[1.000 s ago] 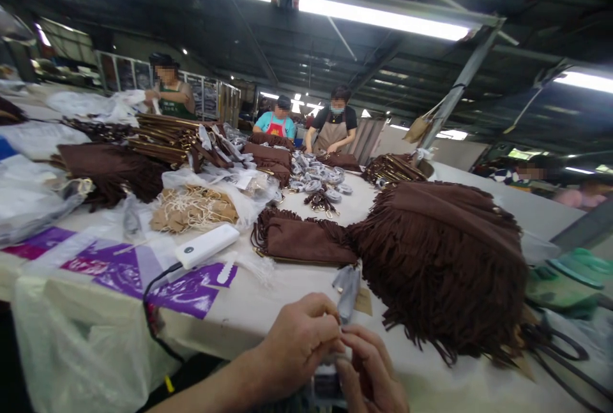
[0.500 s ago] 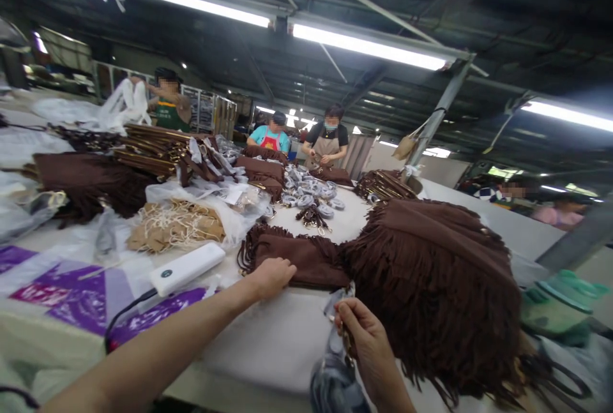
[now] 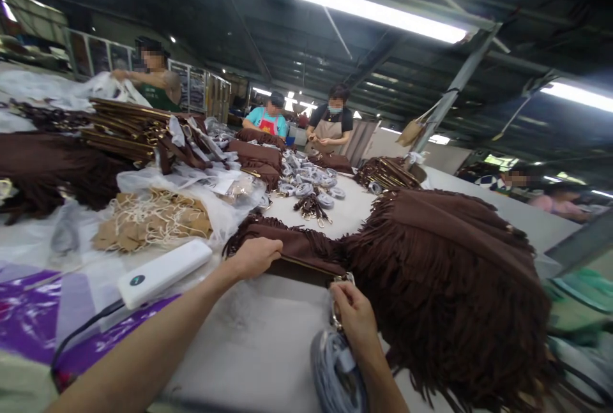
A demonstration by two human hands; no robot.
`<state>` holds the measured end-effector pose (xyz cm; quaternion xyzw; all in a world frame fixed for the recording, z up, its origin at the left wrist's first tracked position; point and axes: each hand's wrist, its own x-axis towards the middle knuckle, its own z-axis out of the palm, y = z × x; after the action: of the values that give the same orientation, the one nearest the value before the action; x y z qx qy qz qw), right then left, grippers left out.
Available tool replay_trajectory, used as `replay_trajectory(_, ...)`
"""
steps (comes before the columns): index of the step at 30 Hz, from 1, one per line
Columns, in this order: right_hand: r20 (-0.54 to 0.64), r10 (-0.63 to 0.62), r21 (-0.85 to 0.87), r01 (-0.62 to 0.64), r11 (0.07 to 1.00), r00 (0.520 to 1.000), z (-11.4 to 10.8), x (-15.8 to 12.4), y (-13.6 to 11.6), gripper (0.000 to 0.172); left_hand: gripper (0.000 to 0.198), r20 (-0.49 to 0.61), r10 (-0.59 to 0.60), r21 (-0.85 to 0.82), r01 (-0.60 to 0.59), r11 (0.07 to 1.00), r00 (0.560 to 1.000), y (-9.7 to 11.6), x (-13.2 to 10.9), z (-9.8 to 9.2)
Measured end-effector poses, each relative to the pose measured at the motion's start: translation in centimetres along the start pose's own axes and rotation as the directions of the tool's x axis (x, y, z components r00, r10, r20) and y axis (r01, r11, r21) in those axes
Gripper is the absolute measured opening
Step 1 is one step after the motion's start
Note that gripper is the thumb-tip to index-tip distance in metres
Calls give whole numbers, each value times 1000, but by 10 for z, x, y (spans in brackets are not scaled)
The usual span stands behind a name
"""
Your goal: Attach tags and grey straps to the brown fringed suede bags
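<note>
A dark brown fringed bag [image 3: 306, 249] lies on the pale table in front of me. My left hand [image 3: 258, 256] grips its near edge, which is lifted a little. At the bag's right corner, my right hand [image 3: 353, 311] is closed on the metal clasp [image 3: 336, 316] of a coiled strap [image 3: 338, 368] in grey wrapping. The coil hangs below my fingers. Whether the clasp is hooked to the bag, I cannot tell. Right beside the bag stands a tall heap of fringed brown bags [image 3: 450, 272].
A white power bank [image 3: 165, 272] with a black cable and a pile of tan tags [image 3: 153, 218] lie at left. Behind are wrapped strap coils [image 3: 311, 183], clasps [image 3: 313, 209] and stacked brown pieces [image 3: 124, 129]. Several people work farther back.
My left hand has gone from resting on the bag to gripping its raised near edge. My right hand has moved up to the bag's corner with the strap's clasp.
</note>
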<state>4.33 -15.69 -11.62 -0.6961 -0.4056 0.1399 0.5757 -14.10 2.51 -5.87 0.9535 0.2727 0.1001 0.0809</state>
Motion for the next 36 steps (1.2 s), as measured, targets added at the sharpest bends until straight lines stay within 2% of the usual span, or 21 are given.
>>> replay_trajectory(2, -86, -91, -78, 85, 993, 992, -17, 7, 8, 37, 19, -30, 18, -8, -18, 1000, 999, -8, 1, -5)
replay_trajectory(4, -68, -195, -156, 183, 971, 978, -31, 15, 10, 33, 22, -65, 57, -55, -61, 997, 996, -15, 3, -9)
replay_trajectory(7, 126, -270, -255, 294, 921, 955, -41, 27, 5, 30, 25, -94, 139, -134, -151, 979, 986, -23, 4, -12)
replay_trajectory(10, 302, -324, -327, 417, 848, 897, -40, 40, -1, 26, 28, -81, 198, -190, -210, 959, 977, -31, 3, -11)
replay_trajectory(13, 417, -365, -340, 515, 787, 832, -36, 50, -4, 26, 27, -60, 185, -185, -193, 964, 981, -34, 1, -10)
replay_trajectory(15, 434, -399, -337, 556, 759, 808, -33, 53, -3, 26, 25, -73, 131, -108, -139, 984, 989, -28, -2, -13)
replay_trajectory(17, 407, -433, -356, 576, 735, 804, -30, 52, -3, 26, 24, -144, 98, 7, -98, 995, 985, -10, -5, -18)
replay_trajectory(20, 366, -467, -435, 592, 679, 805, -26, 47, -6, 27, 19, -247, 73, 61, -60, 996, 966, 37, -9, -21)
replay_trajectory(22, 371, -469, -504, 598, 622, 801, -24, 44, -9, 27, 14, -200, 18, -6, -20, 1000, 980, 72, -8, -15)
replay_trajectory(24, 394, -458, -559, 603, 569, 797, -23, 41, -12, 28, 23, -115, -31, -52, 25, 998, 993, 100, -3, -5)
replay_trajectory(26, 426, -443, -580, 613, 536, 789, -22, 40, -13, 29, 24, -59, -69, -59, 65, 996, 996, 119, 3, 7)
replay_trajectory(28, 450, -422, -590, 616, 521, 787, -24, 39, -12, 30, 21, -36, -91, -32, 90, 995, 995, 127, 9, 13)
replay_trajectory(30, 459, -390, -611, 602, 514, 798, -27, 40, -8, 27, 20, -28, -94, 32, 95, 995, 995, 124, 12, 12)
replay_trajectory(32, 446, -362, -637, 575, 513, 818, -31, 42, -3, 25, 21, -8, -99, 122, 99, 988, 995, 108, 9, 3)
replay_trajectory(34, 409, -365, -651, 548, 526, 836, -38, 43, 5, 24, 24, 9, -138, 202, 133, 970, 990, 78, 1, -12)
replay_trajectory(36, 365, -380, -650, 525, 550, 850, -45, 44, 13, 25, 21, 1, -217, 236, 210, 949, 976, 38, -14, -30)
